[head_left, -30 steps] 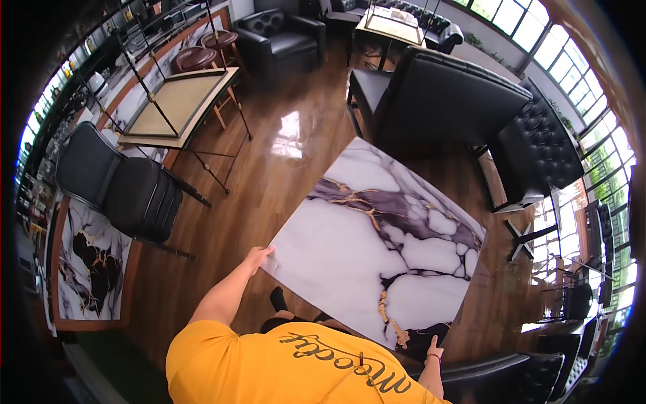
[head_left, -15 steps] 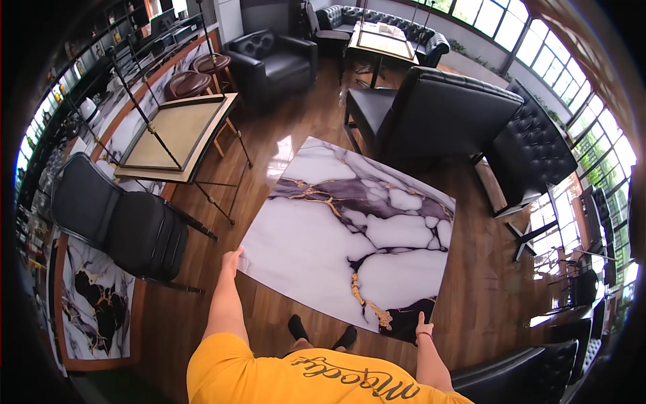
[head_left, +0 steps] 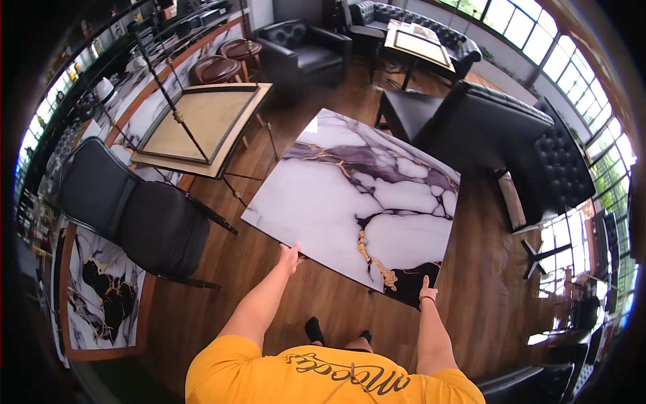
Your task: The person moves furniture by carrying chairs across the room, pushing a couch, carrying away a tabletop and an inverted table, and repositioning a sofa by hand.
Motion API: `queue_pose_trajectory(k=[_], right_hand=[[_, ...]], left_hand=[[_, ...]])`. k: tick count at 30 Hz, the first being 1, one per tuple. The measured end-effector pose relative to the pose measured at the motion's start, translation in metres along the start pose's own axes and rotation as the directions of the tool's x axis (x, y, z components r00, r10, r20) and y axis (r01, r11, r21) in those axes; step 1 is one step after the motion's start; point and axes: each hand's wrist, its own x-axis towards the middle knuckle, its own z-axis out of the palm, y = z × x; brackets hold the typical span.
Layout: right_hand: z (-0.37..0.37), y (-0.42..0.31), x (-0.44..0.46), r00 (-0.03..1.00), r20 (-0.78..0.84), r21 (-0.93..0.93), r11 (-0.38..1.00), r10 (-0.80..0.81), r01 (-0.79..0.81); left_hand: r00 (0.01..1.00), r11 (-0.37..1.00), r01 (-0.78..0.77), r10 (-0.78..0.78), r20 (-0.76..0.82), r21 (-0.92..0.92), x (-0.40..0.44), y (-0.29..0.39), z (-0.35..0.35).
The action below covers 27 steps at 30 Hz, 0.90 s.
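Observation:
A large glossy panel (head_left: 377, 195) with a white, purple-grey and gold marble pattern spans the middle of the view in front of me. My left hand (head_left: 291, 258) grips its near edge, thumb on top and fingers curled underneath. At the dark near-right corner, my right hand (head_left: 428, 294) holds the same panel in a like grip. The near edge stands off the floor. Whatever lies under the panel, and how its far edge is supported, is hidden.
Left of the panel stand a table (head_left: 202, 128) with a beige inset top and a black chair (head_left: 161, 222). Black armchairs (head_left: 471, 128) are beyond and to the right. A metal table foot (head_left: 538, 256) stands at right on the wood floor (head_left: 323, 296).
My left hand has moved from the panel's left corner to the right along its near edge. The panel has shifted forward, away from me. My right hand keeps its corner grip.

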Motion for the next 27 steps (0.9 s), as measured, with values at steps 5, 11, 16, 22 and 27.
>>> queue_pose_trajectory(k=[5, 11, 16, 22, 27], right_hand=[[0.018, -0.029, 0.005, 0.998, 0.042, 0.051, 0.997, -0.055, 0.053], [0.035, -0.027, -0.007, 0.959, 0.274, 0.137, 0.99, -0.077, 0.041], [0.054, -0.035, -0.035, 0.913, 0.409, 0.279, 0.953, -0.002, -0.123], [0.076, -0.052, -0.081, 0.885, 0.444, 0.251, 0.928, 0.142, -0.275], [0.116, -0.074, -0.086, 0.809, 0.529, 0.216, 0.881, 0.257, -0.422]], left_hand=[[1.0, 0.999, 0.027, -0.027, 0.016, 0.032, 0.04, 0.032, 0.004], [0.997, 0.991, -0.08, 0.079, 0.016, 0.103, 0.066, 0.075, 0.007], [0.993, 0.96, -0.119, 0.122, 0.003, 0.254, 0.113, 0.108, 0.004], [0.997, 0.948, -0.068, 0.058, 0.041, 0.312, 0.152, 0.156, 0.02], [0.98, 0.909, -0.163, 0.104, 0.168, 0.385, 0.211, 0.206, 0.042]])
